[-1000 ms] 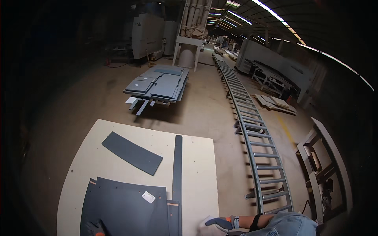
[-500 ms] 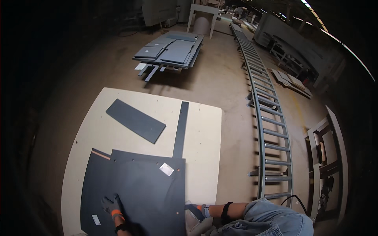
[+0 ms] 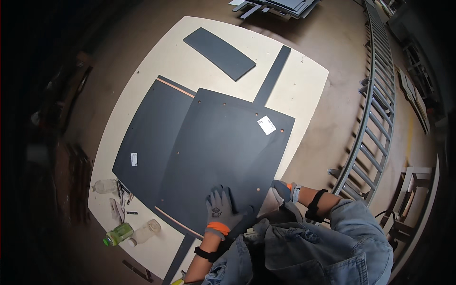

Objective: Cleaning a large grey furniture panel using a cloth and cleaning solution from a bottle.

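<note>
A large dark grey panel [image 3: 228, 142] with drilled holes and a white label [image 3: 267, 125] lies askew over a second dark panel [image 3: 147, 126], covering much of it. My left hand [image 3: 222, 209], in a grey glove with an orange cuff, rests on the upper panel near its front edge, fingers spread. My right hand [image 3: 283, 191], gloved too, is at the panel's right edge. It appears closed on a whitish cloth [image 3: 270, 202]; its fingers are mostly hidden. A white label [image 3: 134, 159] marks the lower panel.
The pale worktable [image 3: 308, 76] bears a short dark board [image 3: 220, 53] and a narrow strip [image 3: 272, 76]. Bottles, one green [image 3: 118, 234], stand at its left. A roller conveyor [image 3: 370, 137] runs along the right; stacked panels [image 3: 289, 7] lie beyond.
The view has tilted down and turned, bringing the bottles in. The upper panel has slid right over the lower one, baring more of it. My left hand is now further right, on the upper panel.
</note>
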Demonstrator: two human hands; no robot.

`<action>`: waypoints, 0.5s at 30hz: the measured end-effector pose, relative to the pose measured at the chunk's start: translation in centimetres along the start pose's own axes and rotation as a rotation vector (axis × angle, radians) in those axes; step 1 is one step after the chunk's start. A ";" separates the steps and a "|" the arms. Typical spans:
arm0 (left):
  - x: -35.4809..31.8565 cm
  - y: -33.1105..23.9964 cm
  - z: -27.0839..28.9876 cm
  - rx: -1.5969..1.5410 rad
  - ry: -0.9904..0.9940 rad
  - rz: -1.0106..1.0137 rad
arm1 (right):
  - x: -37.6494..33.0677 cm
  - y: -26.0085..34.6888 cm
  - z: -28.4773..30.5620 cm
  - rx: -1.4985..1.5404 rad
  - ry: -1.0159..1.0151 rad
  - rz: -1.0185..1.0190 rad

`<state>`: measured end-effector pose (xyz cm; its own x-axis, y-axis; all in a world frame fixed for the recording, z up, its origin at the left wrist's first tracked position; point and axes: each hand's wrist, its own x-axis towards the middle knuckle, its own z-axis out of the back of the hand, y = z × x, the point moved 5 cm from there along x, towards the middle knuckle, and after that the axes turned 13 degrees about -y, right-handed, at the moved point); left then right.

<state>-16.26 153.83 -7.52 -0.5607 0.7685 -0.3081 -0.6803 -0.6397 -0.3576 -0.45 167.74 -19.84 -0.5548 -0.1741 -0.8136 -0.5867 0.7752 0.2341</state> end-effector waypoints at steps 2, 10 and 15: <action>-5.4 0.5 -6.3 0.358 -0.181 -0.125 | -0.4 0.6 -1.6 -0.011 0.052 0.058; -8.3 -3.3 0.8 0.363 -0.198 0.212 | -4.8 4.2 -8.1 -0.335 0.184 0.886; -9.6 -1.7 5.8 0.307 -0.266 0.163 | -9.1 5.6 -14.2 -0.942 0.030 1.438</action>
<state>-12.47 147.57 1.13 -0.7468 0.6593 -0.0868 -0.6594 -0.7511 -0.0324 -7.07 165.00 -3.55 -0.9084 0.2683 0.3207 0.2422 -0.2876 0.9266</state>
